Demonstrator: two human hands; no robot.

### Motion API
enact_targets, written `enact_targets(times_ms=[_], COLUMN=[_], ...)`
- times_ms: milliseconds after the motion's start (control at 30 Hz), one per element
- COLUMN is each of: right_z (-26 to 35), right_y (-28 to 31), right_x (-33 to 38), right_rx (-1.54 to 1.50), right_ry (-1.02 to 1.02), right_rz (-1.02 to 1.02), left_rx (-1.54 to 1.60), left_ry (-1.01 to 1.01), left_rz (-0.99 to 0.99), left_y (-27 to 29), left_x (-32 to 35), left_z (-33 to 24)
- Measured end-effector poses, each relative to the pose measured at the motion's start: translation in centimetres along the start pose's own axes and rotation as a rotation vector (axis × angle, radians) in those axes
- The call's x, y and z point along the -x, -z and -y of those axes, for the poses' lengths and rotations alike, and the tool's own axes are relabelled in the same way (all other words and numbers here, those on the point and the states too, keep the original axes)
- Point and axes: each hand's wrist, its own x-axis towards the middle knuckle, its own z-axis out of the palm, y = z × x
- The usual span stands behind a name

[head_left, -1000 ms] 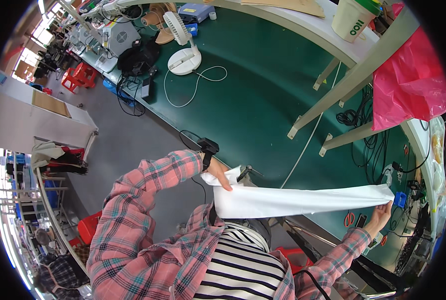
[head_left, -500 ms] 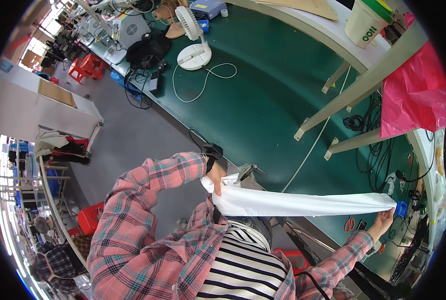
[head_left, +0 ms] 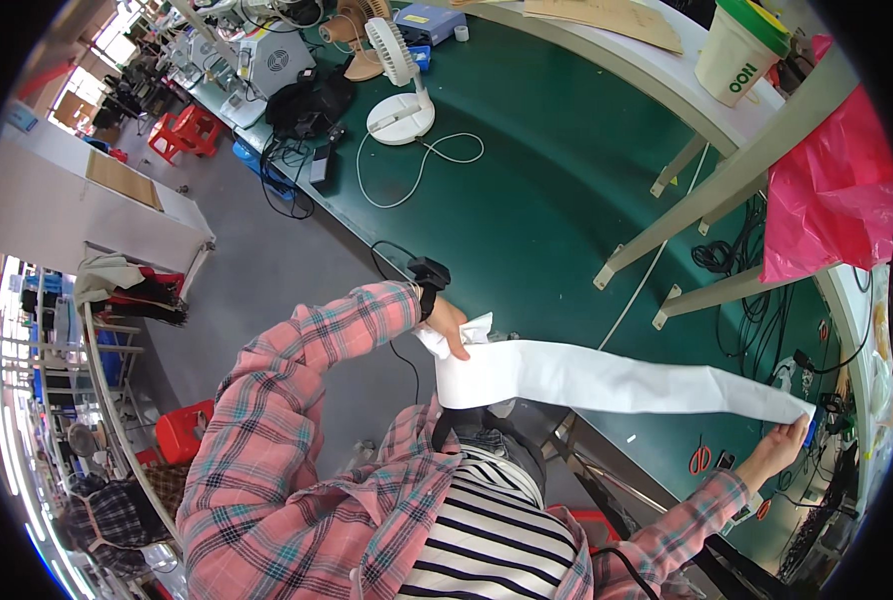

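Since before, we've stretched the white cloth strip [head_left: 607,380] nearly taut; left hand [head_left: 449,322] and right hand [head_left: 787,440] each pinch an end in their grip.

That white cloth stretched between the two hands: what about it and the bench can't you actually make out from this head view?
- White cloth: the left end is bunched under the left hand, so its edge is hidden.
- Right hand: small and bent near the rim, so the finger grip is unclear.
- Scissors on the green bench: too small for detail.
- Pink bag: contents hidden by its own plastic.
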Motion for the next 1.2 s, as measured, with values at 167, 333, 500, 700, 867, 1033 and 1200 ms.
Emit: enact_targets(times_ms=[167, 333, 500, 700, 867, 1033, 1200], right_z=[1.9, 0.5, -1.1, -1.4, -0.4, -0.7, -2.6], right_y=[-10.1, -17.0, -16.8, -14.8, -15.6, -17.2, -18.2], right_x=[17.5, 32.4, 35.2, 34.9, 35.2, 34.5, 32.4], right_rx=[0.351, 0.607, 0.466, 0.721, 0.931, 0.743, 0.578], right_ry=[0.351, 0.646, 0.472, 0.1, 0.049, 0.471, 0.597], right_rz=[0.442, 1.454, 1.564, 1.591, 1.442, 1.268, 1.462], left_rx=[0.039, -0.025, -0.038, -0.017, -0.126, -0.29, -0.638], left_ry=[-0.084, -0.136, -0.16, -0.181, -0.14, -0.253, -0.388], left_rz=[0.02, 0.143, 0.212, 0.222, 0.136, -0.027, -0.21], left_y=[-0.6, -1.5, -3.1, -5.3, -6.0, -6.8, -7.0], left_x=[2.9, 3.9, 4.0, 4.2, 5.4, 6.6, 8.1], left_z=[-3.6, -6.7, -7.9, -8.3, -9.6, -10.2, -11.3])
